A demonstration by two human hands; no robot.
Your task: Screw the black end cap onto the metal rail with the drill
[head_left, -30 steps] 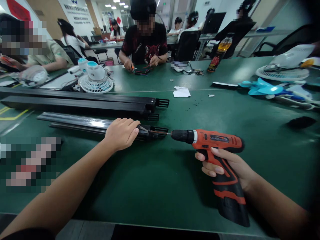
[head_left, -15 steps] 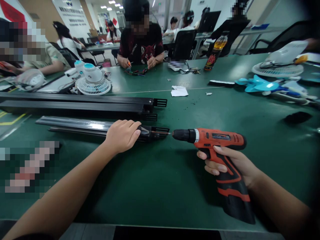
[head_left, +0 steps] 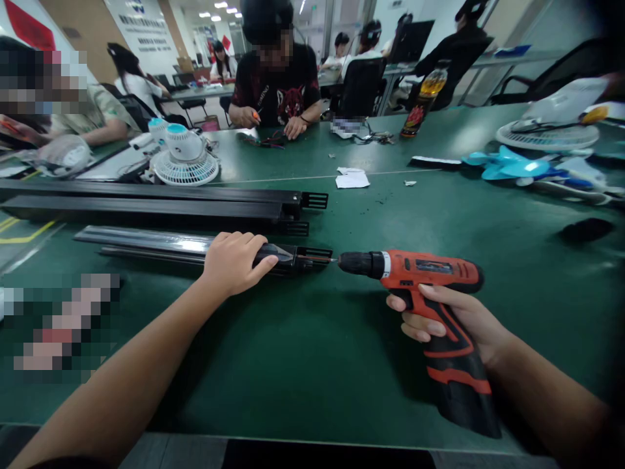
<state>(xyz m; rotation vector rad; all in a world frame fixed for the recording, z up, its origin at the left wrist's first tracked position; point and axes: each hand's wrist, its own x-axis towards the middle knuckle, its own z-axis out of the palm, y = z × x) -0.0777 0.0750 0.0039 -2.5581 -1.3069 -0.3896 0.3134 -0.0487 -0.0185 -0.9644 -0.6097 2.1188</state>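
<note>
Left hand (head_left: 234,264): fingers bent over the top of a glossy dark bar (head_left: 146,240), thumb extended toward its slotted black end piece (head_left: 315,255); the bar lies on the green table (head_left: 293,365), on the near side of two long black bars (head_left: 146,207). Right hand (head_left: 454,319): closed around the handle of an orange-and-black drill (head_left: 430,270), to the right of the bar, its bit directed left at the end piece; whether they touch cannot be told.
</note>
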